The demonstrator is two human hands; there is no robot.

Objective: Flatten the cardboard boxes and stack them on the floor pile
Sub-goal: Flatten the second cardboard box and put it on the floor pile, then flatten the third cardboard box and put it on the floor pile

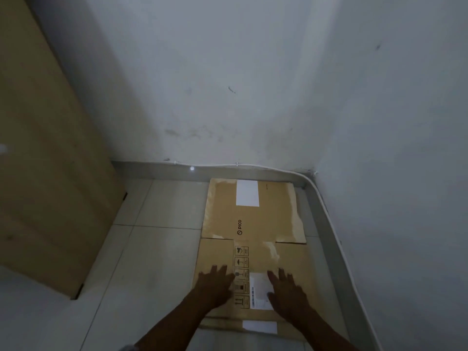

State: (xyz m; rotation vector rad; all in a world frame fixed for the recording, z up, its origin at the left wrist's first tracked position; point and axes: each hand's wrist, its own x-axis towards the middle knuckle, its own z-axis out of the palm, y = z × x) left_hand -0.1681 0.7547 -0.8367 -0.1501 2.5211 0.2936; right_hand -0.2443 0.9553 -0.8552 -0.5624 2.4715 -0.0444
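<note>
Pressing down with both palms, you are holding a flattened box (253, 249) against the tiled floor (152, 249) in the room's corner.

Head view:
- Your left hand (215, 287) is lying flat on the near panel, fingers spread and open, nothing gripped. It is sitting just left of a printed column of handling symbols (241, 277).
- Your right hand (287, 293) is also lying flat, fingers spread, nothing gripped. It is partly covering a white label (259, 291) on the same panel.
- The box is lying flat on the floor, its far edge nearly touching the skirting (228, 172) of the back wall (228, 84). Its right edge is running close beside the right wall's skirting.
- The far panel is showing a blank white label (247, 193) and a "PICO" logo (238, 227). Glossy tape is catching light along the edges and the centre seam.
- More cardboard is showing under the near edge, with a white strip (259, 326) on it; you cannot tell how many layers are lying there.
- A white cable (329, 211) is running along the skirting and curving round the corner.
- A tan door (45, 160) is standing at the left.
</note>
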